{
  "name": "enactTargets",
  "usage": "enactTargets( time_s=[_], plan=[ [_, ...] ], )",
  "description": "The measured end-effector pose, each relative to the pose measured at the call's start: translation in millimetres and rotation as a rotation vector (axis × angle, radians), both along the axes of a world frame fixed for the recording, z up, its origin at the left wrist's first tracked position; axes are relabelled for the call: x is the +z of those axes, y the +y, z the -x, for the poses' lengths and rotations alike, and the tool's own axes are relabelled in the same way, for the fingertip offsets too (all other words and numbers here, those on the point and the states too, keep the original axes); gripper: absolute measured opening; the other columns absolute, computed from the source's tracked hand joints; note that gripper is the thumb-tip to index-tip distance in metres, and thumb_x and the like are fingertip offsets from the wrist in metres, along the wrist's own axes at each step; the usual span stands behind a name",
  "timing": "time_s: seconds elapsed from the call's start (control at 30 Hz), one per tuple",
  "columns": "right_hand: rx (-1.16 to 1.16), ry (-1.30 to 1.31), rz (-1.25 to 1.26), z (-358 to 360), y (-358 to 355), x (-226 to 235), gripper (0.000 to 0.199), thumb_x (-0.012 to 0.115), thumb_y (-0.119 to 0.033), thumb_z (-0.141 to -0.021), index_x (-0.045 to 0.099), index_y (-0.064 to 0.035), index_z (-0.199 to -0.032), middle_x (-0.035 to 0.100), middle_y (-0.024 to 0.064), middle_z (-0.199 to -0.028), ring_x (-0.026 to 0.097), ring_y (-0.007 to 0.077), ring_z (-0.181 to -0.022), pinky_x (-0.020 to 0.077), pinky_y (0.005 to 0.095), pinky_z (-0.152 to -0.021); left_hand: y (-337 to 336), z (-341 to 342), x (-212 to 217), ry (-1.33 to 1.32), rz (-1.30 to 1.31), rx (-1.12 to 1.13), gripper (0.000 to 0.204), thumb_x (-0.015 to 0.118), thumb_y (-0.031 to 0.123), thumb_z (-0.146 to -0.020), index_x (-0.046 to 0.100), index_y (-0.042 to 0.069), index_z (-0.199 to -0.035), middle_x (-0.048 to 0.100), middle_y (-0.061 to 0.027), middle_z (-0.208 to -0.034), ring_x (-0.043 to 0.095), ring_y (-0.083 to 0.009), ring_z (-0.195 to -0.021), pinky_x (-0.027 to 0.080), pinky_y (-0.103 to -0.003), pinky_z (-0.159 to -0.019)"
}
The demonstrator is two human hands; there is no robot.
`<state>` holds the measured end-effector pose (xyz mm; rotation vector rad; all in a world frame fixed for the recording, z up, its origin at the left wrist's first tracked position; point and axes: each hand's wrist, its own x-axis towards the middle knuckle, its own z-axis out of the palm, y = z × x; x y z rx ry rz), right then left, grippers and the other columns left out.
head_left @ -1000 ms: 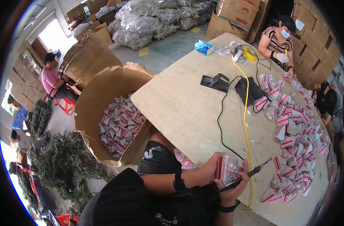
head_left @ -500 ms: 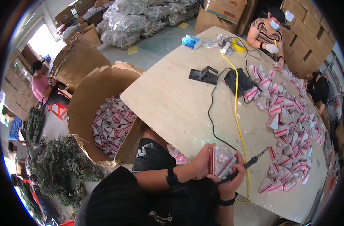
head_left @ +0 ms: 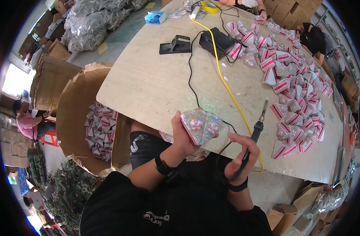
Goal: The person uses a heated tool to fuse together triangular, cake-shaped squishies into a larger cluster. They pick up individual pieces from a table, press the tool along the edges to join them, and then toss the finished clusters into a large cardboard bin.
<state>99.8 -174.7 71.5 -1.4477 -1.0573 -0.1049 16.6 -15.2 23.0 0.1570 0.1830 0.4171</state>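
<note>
my left hand (head_left: 184, 135) is clenched around a small clear packet (head_left: 200, 126) filled with pink and white pieces, thumb up one side, fingers wrapped behind it, so the packet stands just above the near edge of the table (head_left: 156, 82). my right hand (head_left: 238, 157) is closed on the black handle of a soldering iron (head_left: 254, 135), pen-style; the iron slants up and away from that grip, its metal tip over the table just right of the packet and not touching it. a yellow cable (head_left: 223, 78) and a black cord (head_left: 191, 70) run from beyond my right grip across the table toward a black power unit (head_left: 216, 39) and a black stand (head_left: 176, 44) at the far side. further right of the iron lies a wide spread of red-and-white packets (head_left: 294, 90). left of my left grip, below the table edge, an open cardboard box (head_left: 75, 118) holds more of these packets
</note>
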Motion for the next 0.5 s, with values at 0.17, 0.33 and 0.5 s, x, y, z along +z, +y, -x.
enactTargets(
  time_s=[0.17,0.33,0.5],
  plan=[
    [0.042,0.121,0.066,16.5,-6.6,11.0,0.101,0.033,-0.08,-0.092,0.027,0.0032,-0.15,0.063,0.0287,-0.12,0.065,0.0263,-0.09,0.0514,0.038,-0.079,17.3,7.8,7.8,0.015,-0.097,0.143,0.074,0.041,0.072,-0.087,0.05,0.012,-0.131,0.061,-0.0174,-0.127,0.062,-0.0419,-0.115,0.053,-0.064,-0.088],
    [0.149,0.237,-0.008,26.6,-8.1,16.0,0.095,0.042,-0.074,-0.094,0.04,0.0066,-0.144,0.064,0.0293,-0.119,0.069,0.0272,-0.092,0.054,0.0333,-0.071,27.5,13.6,10.0,-0.065,-0.187,0.181,0.069,0.046,0.069,-0.086,0.05,0.012,-0.125,0.057,-0.02,-0.13,0.058,-0.0425,-0.119,0.052,-0.064,-0.088],
    [0.106,-0.01,-0.064,19.4,-15.3,12.8,0.031,0.067,-0.023,-0.095,0.063,0.0062,-0.103,0.069,0.0173,-0.084,0.065,0.0204,-0.058,0.0497,0.0285,-0.051,26.2,10.7,4.5,-0.07,-0.239,0.204,0.068,0.051,0.067,-0.085,0.049,0.011,-0.122,0.055,-0.0189,-0.127,0.056,-0.0419,-0.119,0.051,-0.062,-0.089]
  ],
)
